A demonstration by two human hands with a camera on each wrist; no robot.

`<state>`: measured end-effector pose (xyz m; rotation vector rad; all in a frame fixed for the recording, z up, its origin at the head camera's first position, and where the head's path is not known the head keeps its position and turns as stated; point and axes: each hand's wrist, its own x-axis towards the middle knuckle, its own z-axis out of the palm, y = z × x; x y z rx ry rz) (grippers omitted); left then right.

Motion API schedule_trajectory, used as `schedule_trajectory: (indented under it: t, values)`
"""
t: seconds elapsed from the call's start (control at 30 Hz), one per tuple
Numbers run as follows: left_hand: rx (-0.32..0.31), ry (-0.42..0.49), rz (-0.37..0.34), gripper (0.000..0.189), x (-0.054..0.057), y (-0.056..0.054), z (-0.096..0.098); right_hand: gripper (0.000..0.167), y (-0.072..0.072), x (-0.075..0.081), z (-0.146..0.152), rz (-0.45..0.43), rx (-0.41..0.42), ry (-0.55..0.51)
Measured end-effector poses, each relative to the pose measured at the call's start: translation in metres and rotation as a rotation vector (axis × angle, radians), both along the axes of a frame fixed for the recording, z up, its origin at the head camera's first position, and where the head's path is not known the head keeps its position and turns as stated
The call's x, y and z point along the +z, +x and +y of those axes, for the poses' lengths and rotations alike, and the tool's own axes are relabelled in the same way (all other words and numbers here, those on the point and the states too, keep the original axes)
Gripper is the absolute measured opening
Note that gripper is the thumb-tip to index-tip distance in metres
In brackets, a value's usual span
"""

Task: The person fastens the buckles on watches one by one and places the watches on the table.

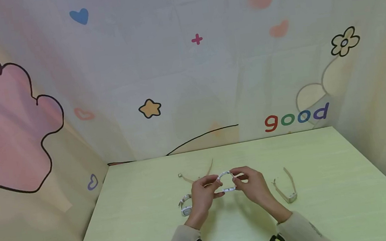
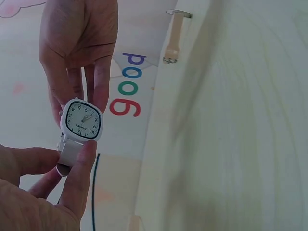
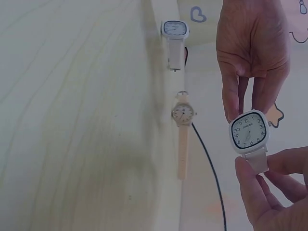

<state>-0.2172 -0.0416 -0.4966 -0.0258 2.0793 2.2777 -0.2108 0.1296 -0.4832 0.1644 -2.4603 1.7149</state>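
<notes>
A white square-faced wristwatch (image 2: 82, 119) is held up off the table (image 1: 137, 224), its strap looped above the case. The left hand (image 1: 202, 193) pinches the strap on one side and the right hand (image 1: 253, 185) pinches it on the other, thumbs against fingers; the two-sided hold probably keeps the light loop steady and leaves the dial uncovered. Whether the buckle is fastened cannot be told. Left of this watch and nearer the person, a second white-cased watch (image 1: 187, 211) rests on the table, its curved strap seemingly propping it. Beyond the held watch, to its left, lies a round-faced peach-strapped watch (image 3: 183, 114); to its right, nearer the person, a beige-strapped watch (image 1: 292, 197) rests with its strap ends apart, apparently unbuckled.
</notes>
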Motion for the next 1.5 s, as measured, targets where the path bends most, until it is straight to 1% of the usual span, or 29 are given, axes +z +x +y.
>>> schedule_trajectory:
  t: [0.13, 0.3, 0.5, 0.73, 0.9, 1.03, 1.13, 1.33, 1.5]
  values:
    - [0.018, -0.008, -0.023, 0.022, -0.009, -0.003, 0.002, 0.025, -0.005, -0.006, -0.001, -0.047, -0.004, 0.038]
    - [0.026, -0.019, -0.046, 0.022, -0.016, -0.003, 0.006, 0.024, -0.009, -0.014, 0.001, -0.113, -0.005, 0.075]
    - [0.026, -0.065, -0.052, 0.022, -0.025, -0.002, 0.008, 0.023, -0.013, -0.023, 0.001, -0.170, -0.018, 0.081]
    - [0.033, -0.107, -0.067, 0.018, -0.035, -0.005, 0.011, 0.021, -0.014, -0.031, 0.002, -0.181, -0.032, 0.109]
    - [0.027, -0.141, -0.078, 0.016, -0.042, -0.007, 0.011, 0.019, -0.014, -0.038, 0.003, -0.187, -0.035, 0.149]
    - [0.024, -0.148, -0.079, 0.015, -0.044, -0.008, 0.011, 0.019, -0.015, -0.042, 0.004, -0.189, -0.037, 0.157]
    - [0.023, -0.169, -0.062, 0.015, -0.044, -0.008, 0.011, 0.018, -0.016, -0.042, 0.004, -0.190, -0.038, 0.163]
    - [0.017, -0.273, -0.027, 0.011, -0.045, -0.010, 0.011, 0.016, -0.018, -0.042, 0.003, -0.198, -0.040, 0.196]
    - [0.002, -0.363, -0.011, 0.008, -0.047, -0.014, 0.010, 0.014, -0.020, -0.043, 0.003, -0.184, -0.033, 0.272]
